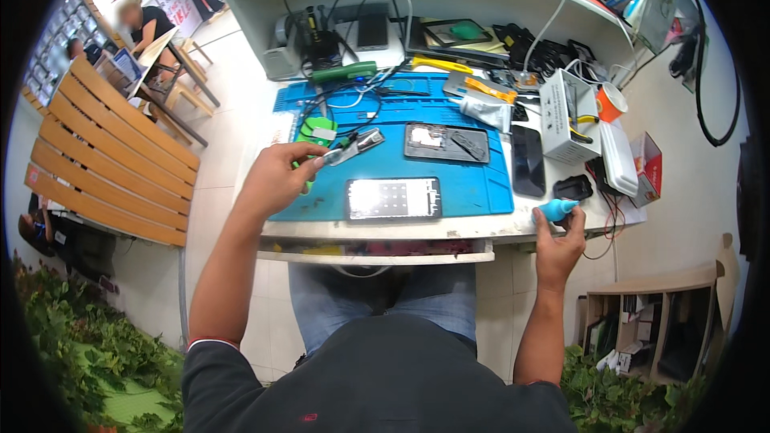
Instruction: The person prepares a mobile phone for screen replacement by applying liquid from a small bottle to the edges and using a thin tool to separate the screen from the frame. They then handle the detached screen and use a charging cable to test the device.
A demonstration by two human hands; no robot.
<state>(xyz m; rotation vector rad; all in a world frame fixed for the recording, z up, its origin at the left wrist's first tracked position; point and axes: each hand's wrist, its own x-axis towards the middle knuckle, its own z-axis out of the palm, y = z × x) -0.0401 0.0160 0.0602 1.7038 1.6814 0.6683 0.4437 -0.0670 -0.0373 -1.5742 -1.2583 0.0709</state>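
My left hand [282,175] is over the left part of the blue work mat [321,207]. Its thumb and fingers are pinched together at the end of a small silver and black piece [357,147], and I cannot make out just what they hold. On the right, beyond the mat, my right hand [559,250] is closed around a small light-blue squeeze bottle [555,208], its nozzle pointing right. A phone with a lit screen [393,198] lies on the mat between my hands. Behind it rests an opened phone body [447,143] with its inside showing.
A dark phone [527,162] and a small black tray [573,187] are near the bottle. Farther back stand a white box [568,116] and an orange-and-white cup [611,102]. Cables and a green-handled tool [343,72] lie at the back. A drawer [377,253] sticks out below the tabletop.
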